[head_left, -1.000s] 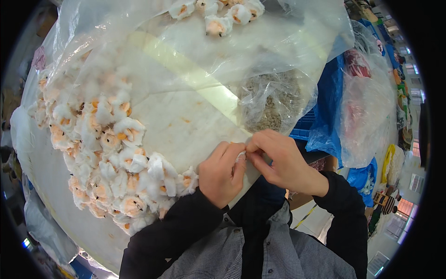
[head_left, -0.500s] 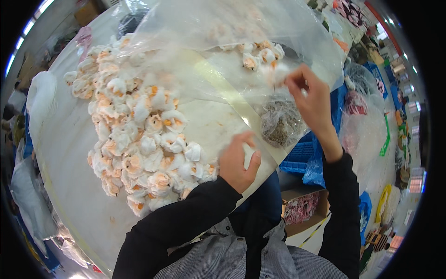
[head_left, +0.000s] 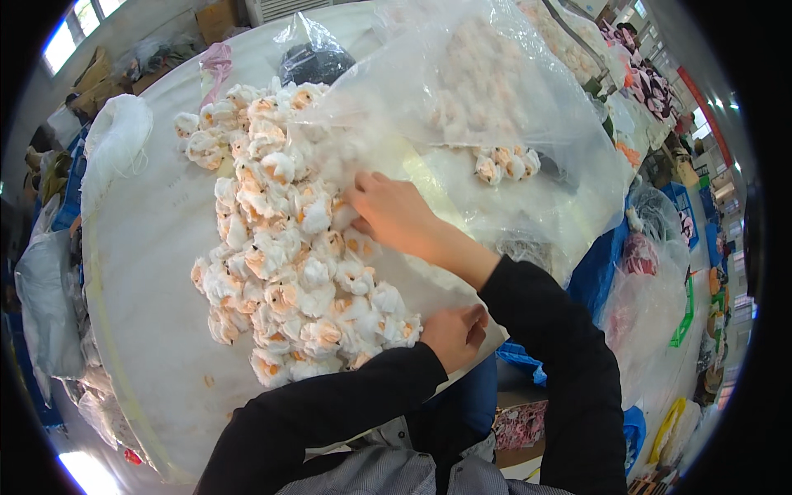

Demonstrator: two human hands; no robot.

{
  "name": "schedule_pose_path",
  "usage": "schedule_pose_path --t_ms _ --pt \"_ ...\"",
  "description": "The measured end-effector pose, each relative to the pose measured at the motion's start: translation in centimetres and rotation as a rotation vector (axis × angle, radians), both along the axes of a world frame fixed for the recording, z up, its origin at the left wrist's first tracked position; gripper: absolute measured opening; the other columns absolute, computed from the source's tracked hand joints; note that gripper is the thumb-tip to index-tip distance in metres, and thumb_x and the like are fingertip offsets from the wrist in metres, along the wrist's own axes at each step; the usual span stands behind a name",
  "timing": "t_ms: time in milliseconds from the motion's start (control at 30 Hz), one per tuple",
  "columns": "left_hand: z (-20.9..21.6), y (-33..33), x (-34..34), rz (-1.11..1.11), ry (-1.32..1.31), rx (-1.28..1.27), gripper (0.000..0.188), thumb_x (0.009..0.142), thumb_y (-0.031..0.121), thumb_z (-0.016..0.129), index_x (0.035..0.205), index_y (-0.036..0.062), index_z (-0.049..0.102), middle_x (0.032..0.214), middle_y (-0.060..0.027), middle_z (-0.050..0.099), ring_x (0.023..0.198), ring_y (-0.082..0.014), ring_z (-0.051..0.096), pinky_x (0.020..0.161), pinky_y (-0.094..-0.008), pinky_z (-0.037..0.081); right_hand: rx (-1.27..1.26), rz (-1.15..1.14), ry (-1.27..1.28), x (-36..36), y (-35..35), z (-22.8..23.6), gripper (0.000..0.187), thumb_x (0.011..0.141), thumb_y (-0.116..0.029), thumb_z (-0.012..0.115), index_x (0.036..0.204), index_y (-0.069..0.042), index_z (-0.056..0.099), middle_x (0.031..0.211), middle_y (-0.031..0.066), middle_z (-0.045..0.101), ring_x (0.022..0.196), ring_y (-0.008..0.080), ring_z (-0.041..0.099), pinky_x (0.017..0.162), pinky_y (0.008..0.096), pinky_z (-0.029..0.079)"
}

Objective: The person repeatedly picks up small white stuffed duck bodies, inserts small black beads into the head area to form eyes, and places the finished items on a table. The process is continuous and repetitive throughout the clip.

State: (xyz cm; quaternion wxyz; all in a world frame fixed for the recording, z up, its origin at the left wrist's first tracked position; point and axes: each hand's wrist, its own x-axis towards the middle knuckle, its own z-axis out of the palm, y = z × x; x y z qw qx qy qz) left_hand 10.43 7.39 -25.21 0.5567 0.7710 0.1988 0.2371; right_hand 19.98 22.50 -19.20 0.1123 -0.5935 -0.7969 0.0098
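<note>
A heap of small fluffy white-and-orange pieces point(head_left: 280, 264) lies on a round white table point(head_left: 140, 272). My right hand point(head_left: 392, 213) reaches across into the heap's upper right side, its fingertips closed on one fluffy piece point(head_left: 340, 216). My left hand point(head_left: 455, 332) rests at the near edge of the table beside the heap's lower end, fingers curled in; whether something small sits inside them is hidden. Both arms wear dark sleeves.
A large clear plastic bag point(head_left: 487, 99) with more fluffy pieces lies across the table's far right, with a few loose pieces point(head_left: 505, 165) under it. A dark bundle in plastic point(head_left: 309, 59) and a white sack point(head_left: 115, 136) sit at the back. Bags and blue crates point(head_left: 652, 297) crowd the right.
My right hand has left the plastic bag at the upper right and dropped left onto the heap. My left hand has stayed at the table edge. The view shifted toward the heap.
</note>
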Motion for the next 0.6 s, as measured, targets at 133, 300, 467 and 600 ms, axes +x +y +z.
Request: schedule_pose_path --t_ms 133,300,467,600 --pt "-0.3 0.0 -0.1 -0.055 0.042 0.073 0.013 0.09 0.009 0.065 0.104 0.0089 0.065 0.084 -0.0114 0.071 0.068 -0.0308 0.069 0.064 -0.0424 0.054 -0.092 0.002 0.143 1.3 -4.0 1.3 0.015 0.09 -0.018 0.07 0.102 -0.01 0.072 0.101 0.0096 0.065 0.094 0.0306 0.066 0.073 0.044 0.056" --pt "-0.8 -0.2 0.0 0.003 0.001 0.062 0.011 0.092 0.011 0.065 0.103 0.0091 0.065 0.082 -0.0106 0.07 0.068 -0.029 0.069 0.064 -0.0414 0.054 -0.196 -0.068 0.333 4.6 -9.0 2.4 0.01 0.094 -0.018 0.066 0.1 -0.013 0.073 0.093 0.0068 0.065 0.092 0.0294 0.065 0.073 0.0434 0.053" --pt "0.6 0.4 -0.6 -0.071 0.111 -0.016 0.013 0.092 0.013 0.062 0.104 0.0102 0.065 0.087 -0.0132 0.072 0.077 -0.0359 0.071 0.07 -0.0475 0.055 -0.075 -0.146 0.566 5.8 -12.0 3.5 0.008 0.093 -0.014 0.069 0.099 -0.011 0.072 0.1 0.0064 0.066 0.09 0.0258 0.067 0.074 0.038 0.054" --pt "0.5 0.5 -0.3 -0.023 0.048 -0.079 0.019 0.094 0.008 0.065 0.114 0.0073 0.065 0.081 -0.0058 0.07 0.057 -0.0183 0.058 0.057 -0.0326 0.047 0.002 -0.296 0.918 6.4 -15.2 4.3 0.007 0.091 -0.006 0.07 0.098 -0.007 0.072 0.107 0.0056 0.066 0.087 0.017 0.067 0.072 0.0299 0.053"
